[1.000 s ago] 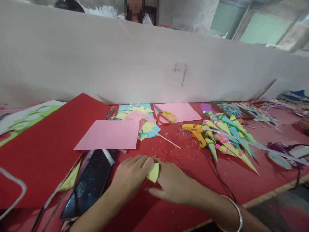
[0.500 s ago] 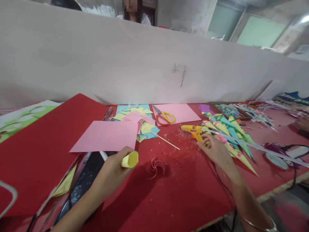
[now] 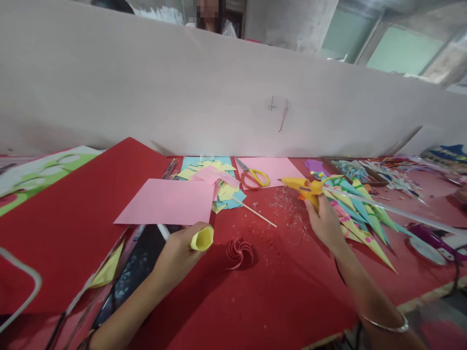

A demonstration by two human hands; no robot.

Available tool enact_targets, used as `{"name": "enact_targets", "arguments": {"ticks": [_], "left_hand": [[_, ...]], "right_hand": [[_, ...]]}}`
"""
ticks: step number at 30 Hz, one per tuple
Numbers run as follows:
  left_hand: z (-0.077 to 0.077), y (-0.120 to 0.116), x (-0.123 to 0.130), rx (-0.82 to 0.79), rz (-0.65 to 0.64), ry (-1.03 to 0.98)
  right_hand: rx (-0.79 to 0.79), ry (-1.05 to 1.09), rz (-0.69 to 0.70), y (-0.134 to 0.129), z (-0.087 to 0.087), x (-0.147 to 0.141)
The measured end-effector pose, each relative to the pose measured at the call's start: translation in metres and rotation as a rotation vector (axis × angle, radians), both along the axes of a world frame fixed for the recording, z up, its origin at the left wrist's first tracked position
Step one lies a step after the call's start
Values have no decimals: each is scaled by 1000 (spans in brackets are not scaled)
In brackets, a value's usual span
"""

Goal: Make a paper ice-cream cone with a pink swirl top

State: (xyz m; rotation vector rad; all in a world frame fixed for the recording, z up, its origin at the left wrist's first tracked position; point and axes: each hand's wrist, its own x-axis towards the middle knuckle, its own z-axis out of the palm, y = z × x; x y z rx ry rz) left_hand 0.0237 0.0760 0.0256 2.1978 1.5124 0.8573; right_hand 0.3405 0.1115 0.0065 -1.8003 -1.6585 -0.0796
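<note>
My left hand (image 3: 183, 248) is closed around a rolled yellow paper tube (image 3: 203, 239), its open end facing me. My right hand (image 3: 324, 218) grips the handle of a yellow glue gun (image 3: 304, 187), nozzle pointing left, with a long clear glue stick (image 3: 386, 206) trailing out of its back. A red spiral of curled paper (image 3: 240, 253) lies on the table between my hands. Beyond it are a thin wooden stick (image 3: 260, 214) and scissors (image 3: 254, 178) with red and yellow handles. Several decorated paper cones (image 3: 368, 214) are piled just right of my right hand.
A pink sheet (image 3: 171, 201) lies beside a heap of yellow and blue paper pieces (image 3: 228, 197). A large red board (image 3: 91, 218) covers the left side. A white partition (image 3: 204, 92) rises behind the table. A purple device (image 3: 432, 240) lies at the right; a person (image 3: 209, 19) is beyond the partition.
My right hand has closed on the glue gun's handle and lifted it slightly, its nozzle shifting up. My left hand still holds the yellow tube. The whole view has shifted slightly.
</note>
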Motion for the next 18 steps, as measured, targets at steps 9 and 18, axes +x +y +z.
{"name": "enact_targets", "arguments": {"ticks": [9,18], "left_hand": [[-9,2,-3,-12,0,-65],[-16,7,0,124,-97,-75]], "right_hand": [[-34,214,335,-21,28,-58],[-296,272,389,-39,22,-87]]}}
